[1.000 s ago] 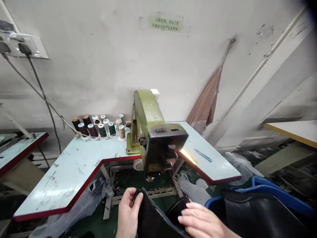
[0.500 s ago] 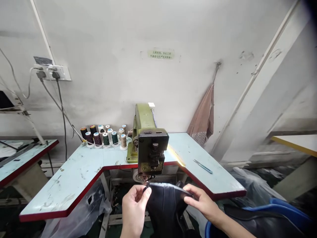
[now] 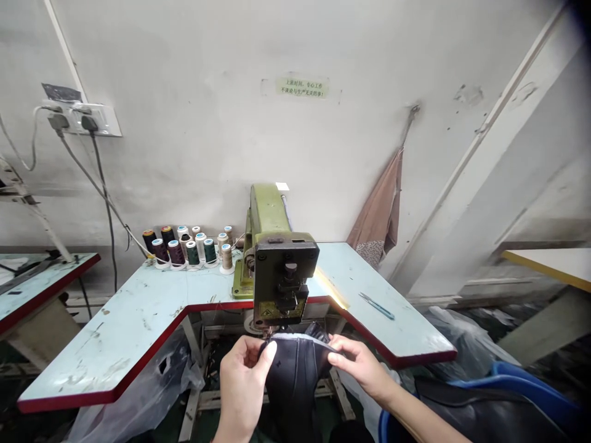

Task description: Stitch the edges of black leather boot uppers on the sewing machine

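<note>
A: Where's our leather (image 3: 295,384)?
B: Bottom centre of the frame, black, upright between our hands, pale rim up, just below the head of the machine (image 3: 286,277). We can't tell if the two touch.
A: Fingers?
B: Left hand (image 3: 244,381): thumb and fingers pinching the rim's left end. Right hand (image 3: 362,367): same pinch on the right end.
A: On our table (image 3: 148,326)?
B: Spools (image 3: 191,251) clustered left of centre. Snips (image 3: 377,306) lying flat, right of centre.
A: Around it?
B: We've got a blue bin (image 3: 530,381) lower right, black piece (image 3: 480,412) against it; in it or over it, can't tell. Bag (image 3: 143,387) lower left, under the table edge. Brown cloth (image 3: 381,206) hanging on the wall, right of centre. Sockets (image 3: 104,119) upper left, sign (image 3: 302,87) top centre.
</note>
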Available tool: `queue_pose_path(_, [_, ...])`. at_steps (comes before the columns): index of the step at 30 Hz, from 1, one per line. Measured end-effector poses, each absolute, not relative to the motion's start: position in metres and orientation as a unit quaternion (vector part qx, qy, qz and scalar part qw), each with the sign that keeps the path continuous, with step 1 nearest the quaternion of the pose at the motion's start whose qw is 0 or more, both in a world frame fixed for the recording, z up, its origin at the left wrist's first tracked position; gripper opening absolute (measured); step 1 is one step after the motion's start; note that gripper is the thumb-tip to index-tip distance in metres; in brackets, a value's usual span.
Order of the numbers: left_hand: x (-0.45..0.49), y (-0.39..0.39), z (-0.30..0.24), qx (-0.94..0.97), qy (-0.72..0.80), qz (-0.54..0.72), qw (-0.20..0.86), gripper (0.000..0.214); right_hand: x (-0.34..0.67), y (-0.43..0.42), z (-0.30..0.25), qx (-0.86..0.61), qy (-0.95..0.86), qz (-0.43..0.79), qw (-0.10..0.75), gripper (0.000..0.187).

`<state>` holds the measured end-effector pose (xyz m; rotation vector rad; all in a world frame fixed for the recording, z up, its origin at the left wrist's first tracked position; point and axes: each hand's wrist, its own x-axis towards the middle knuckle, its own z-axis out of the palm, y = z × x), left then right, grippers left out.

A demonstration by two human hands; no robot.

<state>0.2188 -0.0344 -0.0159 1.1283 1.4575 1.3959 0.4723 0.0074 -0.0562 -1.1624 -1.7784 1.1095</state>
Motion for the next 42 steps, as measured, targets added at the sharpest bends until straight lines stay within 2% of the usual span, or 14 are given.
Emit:
queue_pose_path(8, [0.21, -0.035, -0.025, 0.447, 0.586, 0.564, 0.373, 0.04, 0.462, 0.011, -0.043, -0.458, -0.68, 0.431, 0.377, 0.033])
queue_pose_path(17, [0.189, -0.03, -0.036, 0.383, 0.557, 0.609, 0.415, 0.039, 0.444, 0.015, -0.045, -0.447, -0.678, 0.39, 0.434, 0.024])
queue_pose_path(25, [0.178, -0.028, -0.025, 0.334, 0.549, 0.632, 0.434, 0.045, 0.429, 0.012, -0.048, -0.42, -0.686, 0.349, 0.48, 0.019])
queue_pose_path(31, [0.171, -0.026, -0.025, 0.362, 0.556, 0.613, 0.429, 0.042, 0.424, 0.013, -0.054, -0.403, -0.7, 0.289, 0.514, 0.015])
queue_pose_path(42, [0.167, -0.017, -0.03, 0.399, 0.535, 0.63, 0.396, 0.038, 0.416, 0.028, -0.05, -0.366, -0.718, 0.274, 0.524, 0.009])
